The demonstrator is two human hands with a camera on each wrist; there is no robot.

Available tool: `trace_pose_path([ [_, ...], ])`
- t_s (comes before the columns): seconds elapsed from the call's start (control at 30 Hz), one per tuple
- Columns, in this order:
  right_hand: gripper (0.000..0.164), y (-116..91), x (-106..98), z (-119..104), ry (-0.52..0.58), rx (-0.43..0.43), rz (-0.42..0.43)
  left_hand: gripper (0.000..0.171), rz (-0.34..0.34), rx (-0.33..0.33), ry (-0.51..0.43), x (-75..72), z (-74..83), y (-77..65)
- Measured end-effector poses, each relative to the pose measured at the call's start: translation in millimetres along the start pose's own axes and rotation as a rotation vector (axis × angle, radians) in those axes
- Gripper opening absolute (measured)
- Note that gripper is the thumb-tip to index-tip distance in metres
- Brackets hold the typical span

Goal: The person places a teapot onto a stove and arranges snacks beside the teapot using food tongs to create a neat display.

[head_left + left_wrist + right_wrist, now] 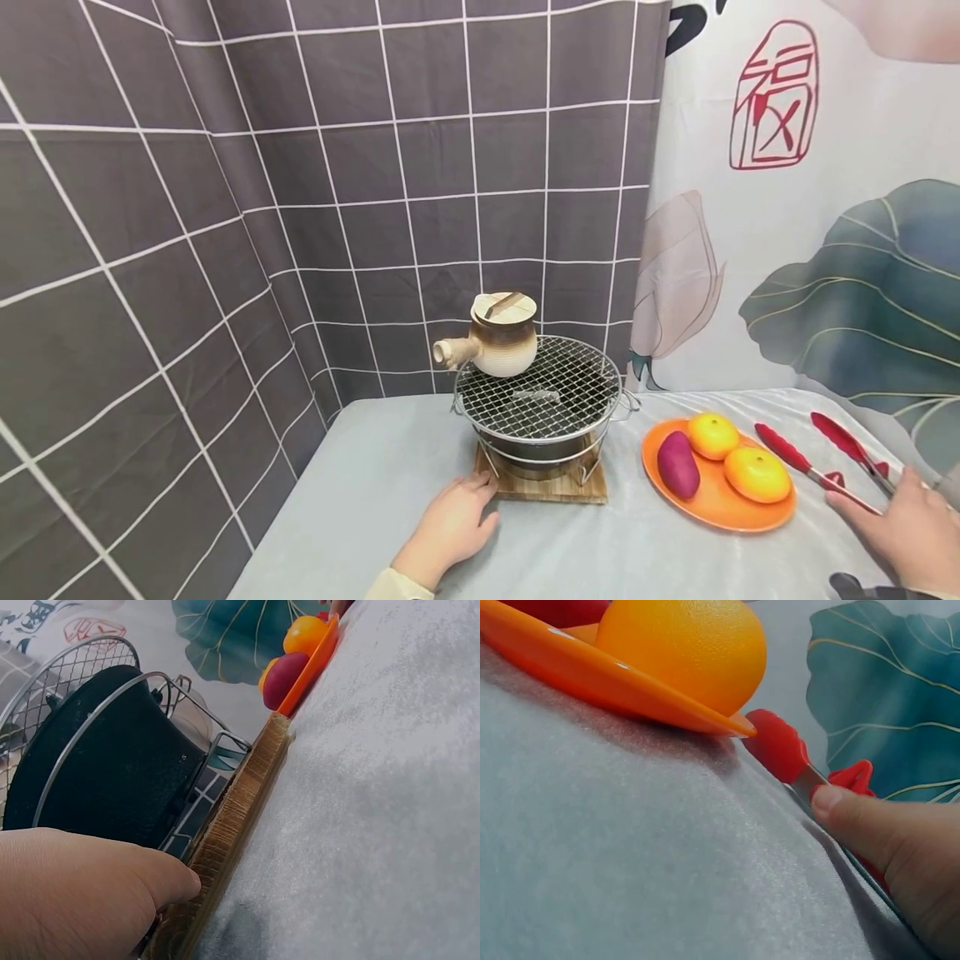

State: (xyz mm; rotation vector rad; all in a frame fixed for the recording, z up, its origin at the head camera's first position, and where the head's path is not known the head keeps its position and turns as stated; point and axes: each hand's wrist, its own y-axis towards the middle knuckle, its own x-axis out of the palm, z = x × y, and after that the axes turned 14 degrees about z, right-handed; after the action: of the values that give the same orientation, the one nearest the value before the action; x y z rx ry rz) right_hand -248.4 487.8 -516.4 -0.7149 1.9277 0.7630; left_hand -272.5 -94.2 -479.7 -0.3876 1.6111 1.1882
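My left hand (453,521) rests at the front left corner of a wooden board (525,489), fingers fairly straight. In the left wrist view the thumb lies by the board's edge (244,784). On the board stands a dark stove (112,757) topped by a round wire grill (555,408). A small lidded clay pot (506,346) with a side handle sits at the grill's back left. My right hand (911,529) grips red-tipped metal tongs (787,450), whose arms are spread apart low over the table; in the right wrist view the thumb presses one arm.
Left of the tongs is an orange plate (716,512) with a purple sweet potato (678,465) and two orange fruits (757,475). A small grey piece (536,395) shows at the grill's middle. Gridded dark cloth (420,233) hangs behind the pale table (360,500).
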Motion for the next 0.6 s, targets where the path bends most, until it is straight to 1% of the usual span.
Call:
trace_pose_path([
  [0.07,0.127,-1,1,0,-0.045,-0.031,0.023,0.044,-0.006,-0.004,-0.004,1.3,-0.2,-1.4],
  [0.17,0.114,-2,3,1,-0.108,-0.07,0.05,0.045,-0.013,-0.01,-0.013,2.2,-0.2,-2.8],
  [0.27,0.103,-3,5,3,-0.143,-0.089,0.059,0.045,-0.015,-0.011,-0.017,2.3,-0.2,-3.1],
  [0.4,0.096,-2,8,4,-0.156,-0.084,0.055,0.044,-0.01,-0.006,-0.01,2.1,-0.2,-2.3],
  [0.47,0.097,-1,9,4,-0.157,-0.078,0.047,0.044,-0.009,-0.005,-0.011,2.2,-0.4,-1.6],
  [0.6,0.094,0,11,4,-0.157,-0.07,0.061,0.044,-0.011,-0.005,-0.014,1.8,-0.5,-0.1],
])
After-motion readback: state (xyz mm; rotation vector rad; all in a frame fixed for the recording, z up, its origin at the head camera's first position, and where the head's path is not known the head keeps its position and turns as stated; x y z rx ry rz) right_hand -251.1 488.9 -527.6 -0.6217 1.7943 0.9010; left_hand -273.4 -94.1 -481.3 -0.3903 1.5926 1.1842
